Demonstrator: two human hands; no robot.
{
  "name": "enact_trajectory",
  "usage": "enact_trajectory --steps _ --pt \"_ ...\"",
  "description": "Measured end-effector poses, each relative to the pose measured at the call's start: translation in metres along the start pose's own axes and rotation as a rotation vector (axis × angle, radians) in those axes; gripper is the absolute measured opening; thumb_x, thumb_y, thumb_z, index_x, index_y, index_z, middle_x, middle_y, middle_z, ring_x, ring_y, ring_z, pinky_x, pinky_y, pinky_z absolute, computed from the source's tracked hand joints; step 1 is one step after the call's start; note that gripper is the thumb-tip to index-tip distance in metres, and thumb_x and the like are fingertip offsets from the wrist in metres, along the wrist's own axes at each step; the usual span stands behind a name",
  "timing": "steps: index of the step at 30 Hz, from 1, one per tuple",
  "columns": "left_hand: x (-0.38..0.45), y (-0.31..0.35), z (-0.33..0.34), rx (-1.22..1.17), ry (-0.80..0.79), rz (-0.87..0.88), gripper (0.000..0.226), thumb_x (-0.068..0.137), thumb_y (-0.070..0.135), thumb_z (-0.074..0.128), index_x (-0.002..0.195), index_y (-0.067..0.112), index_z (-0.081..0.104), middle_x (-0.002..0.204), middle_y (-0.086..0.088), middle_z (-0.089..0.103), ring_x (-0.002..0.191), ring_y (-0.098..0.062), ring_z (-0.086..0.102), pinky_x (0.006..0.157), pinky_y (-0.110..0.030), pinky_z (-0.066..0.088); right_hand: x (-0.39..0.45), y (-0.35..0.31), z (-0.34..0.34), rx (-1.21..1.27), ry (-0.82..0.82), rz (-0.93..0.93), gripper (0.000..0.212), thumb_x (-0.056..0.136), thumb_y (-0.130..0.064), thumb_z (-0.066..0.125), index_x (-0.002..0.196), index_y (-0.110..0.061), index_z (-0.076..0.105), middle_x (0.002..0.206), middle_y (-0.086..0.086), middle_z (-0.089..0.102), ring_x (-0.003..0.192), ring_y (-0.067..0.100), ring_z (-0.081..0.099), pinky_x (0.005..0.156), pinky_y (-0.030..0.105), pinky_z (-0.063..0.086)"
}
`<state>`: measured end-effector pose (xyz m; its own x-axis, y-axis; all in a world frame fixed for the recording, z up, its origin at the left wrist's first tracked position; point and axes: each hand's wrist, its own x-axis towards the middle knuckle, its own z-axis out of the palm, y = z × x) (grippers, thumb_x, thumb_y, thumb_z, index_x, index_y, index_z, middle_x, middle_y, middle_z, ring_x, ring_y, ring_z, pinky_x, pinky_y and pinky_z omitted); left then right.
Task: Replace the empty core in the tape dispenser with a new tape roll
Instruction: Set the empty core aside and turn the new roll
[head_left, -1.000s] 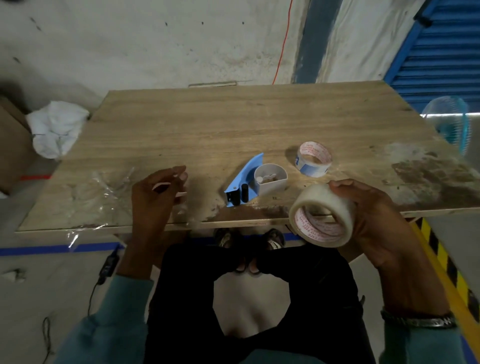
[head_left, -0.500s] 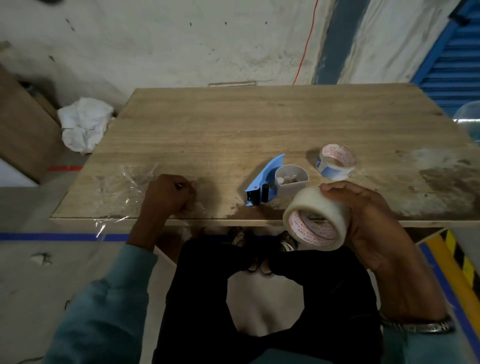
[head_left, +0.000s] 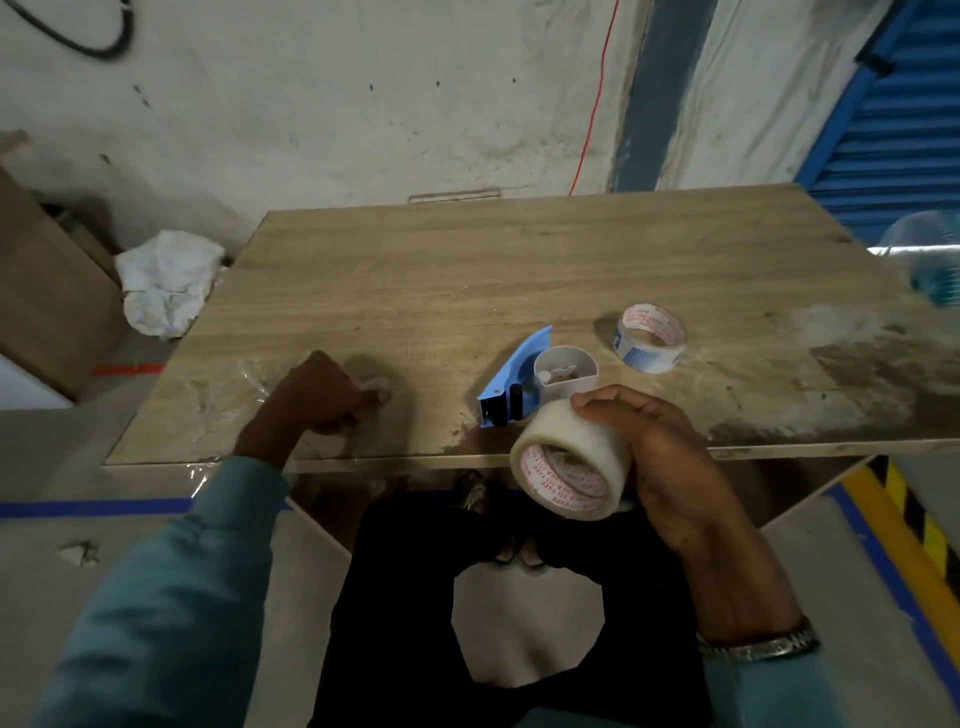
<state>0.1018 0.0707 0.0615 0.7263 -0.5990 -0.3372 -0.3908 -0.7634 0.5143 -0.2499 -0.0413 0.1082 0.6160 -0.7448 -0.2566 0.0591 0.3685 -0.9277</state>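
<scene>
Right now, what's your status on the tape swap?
Right hand grips new tape roll off table's near edge. Left hand curled on crumpled plastic wrap. Dispenser on table, empty core beside it. Nothing blocking.

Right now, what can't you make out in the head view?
- What the left hand holds: curled fingers hide all but a pale scrap.
- Tape dispenser hub: the new tape roll and right hand cover its near side.
- Small parts inside the dispenser's white cup: too small.
- Blue object at right: blurred, cut by the frame edge.
</scene>
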Motion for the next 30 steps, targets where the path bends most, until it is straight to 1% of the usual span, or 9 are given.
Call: enact_trajectory --steps 3,6,13,16,19,21,23,26,30 --pt "0.011 -0.006 -0.009 0.201 -0.063 0.013 0.109 0.061 0.091 0.075 0.116 -0.002 0.069 0.091 -0.009 0.078 0.080 -0.024 0.078 0.072 -0.037 0.063 -0.004 0.000 0.003 -0.002 0.001 0.006 0.029 0.095 -0.010 0.071 0.070 -0.020 0.081 0.072 0.001 0.077 0.062 0.011 0.071 0.058 0.023 0.057" --pt "0.018 -0.012 -0.014 0.338 0.027 -0.001 0.136 0.043 0.103 0.069 0.138 0.007 0.050 0.133 -0.014 0.064 0.118 -0.038 0.066 0.102 -0.052 0.055 -0.007 -0.004 0.005 -0.033 0.015 -0.022 0.026 0.094 -0.010 0.073 0.072 -0.020 0.083 0.077 0.002 0.078 0.070 0.014 0.071 0.070 0.029 0.057" --pt "-0.009 0.010 -0.015 0.660 0.214 0.127 0.076 0.068 0.088 0.072 0.086 0.016 0.063 0.082 -0.004 0.066 0.076 -0.022 0.063 0.077 -0.036 0.055 -0.015 -0.016 -0.005 -0.004 0.073 -0.104 0.026 0.093 -0.007 0.071 0.076 -0.021 0.084 0.086 0.007 0.080 0.082 0.023 0.071 0.082 0.037 0.056" --pt "-0.014 0.018 -0.012 0.533 0.101 0.168 0.055 0.088 0.062 0.075 0.085 0.008 0.068 0.084 -0.007 0.069 0.080 -0.024 0.065 0.074 -0.035 0.053 -0.016 -0.021 -0.007 0.015 0.102 -0.145 0.026 0.094 -0.006 0.070 0.077 -0.020 0.084 0.087 0.007 0.081 0.085 0.026 0.072 0.083 0.038 0.058" --pt "-0.027 0.013 -0.015 0.573 0.015 0.132 0.058 0.094 0.065 0.065 0.086 0.008 0.073 0.082 -0.006 0.072 0.081 -0.024 0.071 0.083 -0.037 0.059 -0.016 -0.025 -0.008 0.011 0.121 -0.168 0.018 0.093 -0.012 0.071 0.085 -0.021 0.084 0.093 0.008 0.081 0.084 0.027 0.071 0.074 0.032 0.057" --pt "-0.038 0.008 -0.022 0.662 0.075 0.088 0.055 0.093 0.071 0.061 0.084 0.017 0.071 0.083 -0.001 0.075 0.082 -0.021 0.073 0.088 -0.041 0.062 -0.017 -0.028 -0.008 -0.004 0.086 -0.160 0.016 0.089 -0.022 0.073 0.099 -0.016 0.084 0.105 0.011 0.082 0.083 0.028 0.071 0.058 0.022 0.055" --pt "-0.049 0.008 -0.033 0.682 0.212 0.036 0.047 0.096 0.063 0.061 0.091 0.018 0.072 0.085 -0.001 0.077 0.085 -0.023 0.075 0.091 -0.044 0.061 -0.015 -0.031 -0.008 -0.018 0.071 -0.187 0.029 0.086 -0.026 0.074 0.109 -0.009 0.082 0.115 0.016 0.080 0.092 0.034 0.074 0.067 0.028 0.062" --pt "-0.066 0.012 -0.065 0.414 0.328 0.051 0.051 0.095 0.058 0.067 0.071 0.015 0.075 0.064 -0.002 0.075 0.070 -0.025 0.076 0.086 -0.045 0.063 -0.018 -0.043 -0.006 0.001 0.127 -0.299 0.014 0.093 -0.010 0.070 0.092 -0.014 0.084 0.102 0.008 0.081 0.095 0.026 0.075 0.091 0.039 0.058" --pt "-0.124 0.052 -0.087 -0.061 0.462 0.300 0.035 0.094 0.047 0.075 0.076 0.018 0.074 0.066 -0.004 0.074 0.063 -0.021 0.074 0.067 -0.029 0.056 -0.025 -0.065 0.001 0.045 0.087 -0.402 0.017 0.098 -0.009 0.064 0.101 -0.014 0.080 0.105 0.003 0.081 0.095 0.019 0.072 0.079 0.030 0.057"
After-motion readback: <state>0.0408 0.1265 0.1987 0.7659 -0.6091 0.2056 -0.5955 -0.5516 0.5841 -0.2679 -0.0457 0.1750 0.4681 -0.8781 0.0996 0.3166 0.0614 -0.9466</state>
